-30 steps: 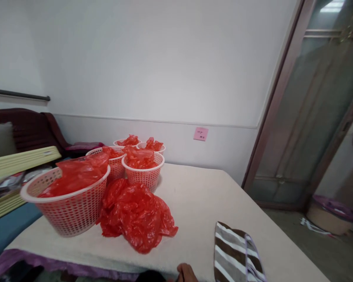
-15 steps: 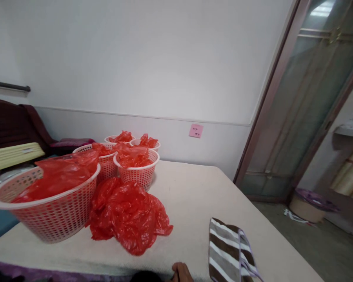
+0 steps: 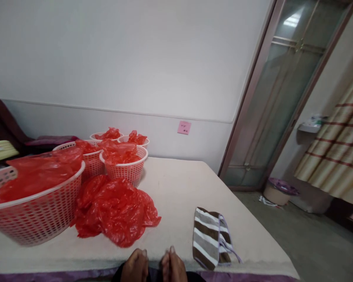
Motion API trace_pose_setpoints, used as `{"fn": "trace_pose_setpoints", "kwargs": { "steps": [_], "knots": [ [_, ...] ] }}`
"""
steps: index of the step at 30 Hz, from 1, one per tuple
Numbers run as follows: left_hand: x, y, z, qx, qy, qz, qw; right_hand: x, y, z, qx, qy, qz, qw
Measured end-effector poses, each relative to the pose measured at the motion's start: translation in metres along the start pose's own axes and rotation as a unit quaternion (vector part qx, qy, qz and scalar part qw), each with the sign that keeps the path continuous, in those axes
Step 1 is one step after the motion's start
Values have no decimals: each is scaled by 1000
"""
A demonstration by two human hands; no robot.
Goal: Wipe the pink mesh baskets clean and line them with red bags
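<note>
My left hand (image 3: 133, 266) and my right hand (image 3: 174, 267) rest side by side at the near edge of a table with a cream cloth (image 3: 179, 188). Their fingers are drawn together and hold nothing; the frame cuts off the rest of each hand. A crumpled red plastic bag (image 3: 114, 209) lies just beyond my left hand. A folded brown-and-white striped towel (image 3: 207, 237) lies right of my right hand, close but apart from it.
A large pink mesh basket (image 3: 38, 219) lined with red plastic stands at the left. Several smaller baskets (image 3: 126, 174) with red bags stand behind it by the wall. A glass door (image 3: 270, 117), a floor basin (image 3: 279, 192) and a curtain (image 3: 335, 149) are at the right.
The view has swung to the right, showing the curtain. Both hands have come up into view at the table's near edge; before, only one fingertip showed.
</note>
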State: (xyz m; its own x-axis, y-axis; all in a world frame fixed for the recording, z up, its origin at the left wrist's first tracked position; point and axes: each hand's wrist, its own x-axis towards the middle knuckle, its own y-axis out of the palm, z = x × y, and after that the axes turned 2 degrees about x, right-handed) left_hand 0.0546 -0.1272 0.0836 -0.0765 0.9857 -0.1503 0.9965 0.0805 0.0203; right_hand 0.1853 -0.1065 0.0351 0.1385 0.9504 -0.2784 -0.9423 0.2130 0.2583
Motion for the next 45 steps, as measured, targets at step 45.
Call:
{"fn": "trace_pose_setpoints", "kwargs": {
  "steps": [45],
  "knots": [
    [-2, 6, -162, 30, 96, 27, 995, -44, 12, 225, -133, -247, 84, 956]
  ]
}}
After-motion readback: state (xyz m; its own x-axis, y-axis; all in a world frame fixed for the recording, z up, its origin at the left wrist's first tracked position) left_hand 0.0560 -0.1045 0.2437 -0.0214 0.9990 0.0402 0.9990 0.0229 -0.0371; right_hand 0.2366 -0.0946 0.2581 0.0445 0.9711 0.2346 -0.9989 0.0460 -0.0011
